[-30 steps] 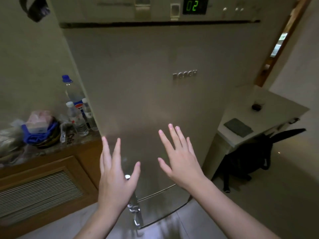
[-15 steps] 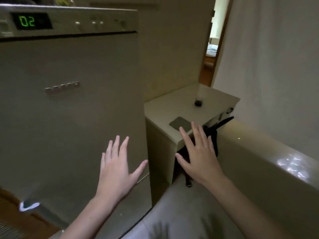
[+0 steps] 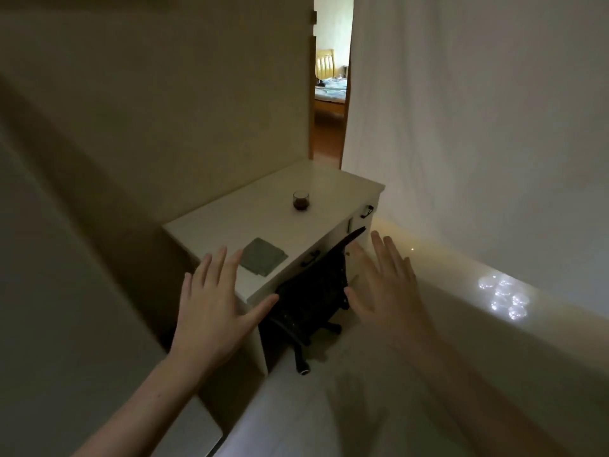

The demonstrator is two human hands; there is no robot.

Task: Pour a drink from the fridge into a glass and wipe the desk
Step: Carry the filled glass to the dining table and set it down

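Note:
A white desk [image 3: 333, 189] stands ahead against the wall. On it sits a small glass [image 3: 301, 200] holding dark drink, towards the far side. A folded grey cloth [image 3: 263, 260] lies near the desk's front left corner. My left hand [image 3: 211, 305] is raised with fingers spread, empty, just in front of the cloth and apart from it. My right hand [image 3: 385, 285] is also spread and empty, held over the floor to the right of the desk. The fridge side [image 3: 66, 291] fills the left edge.
A black office chair [image 3: 313, 298] is tucked under the desk's front, between my hands. A doorway [image 3: 329, 94] behind the desk opens onto a bedroom. A white wall runs along the right, with pale floor below.
The view has swung right, away from the fridge front, and the desk is now centred and closer. Both hands stay raised and spread.

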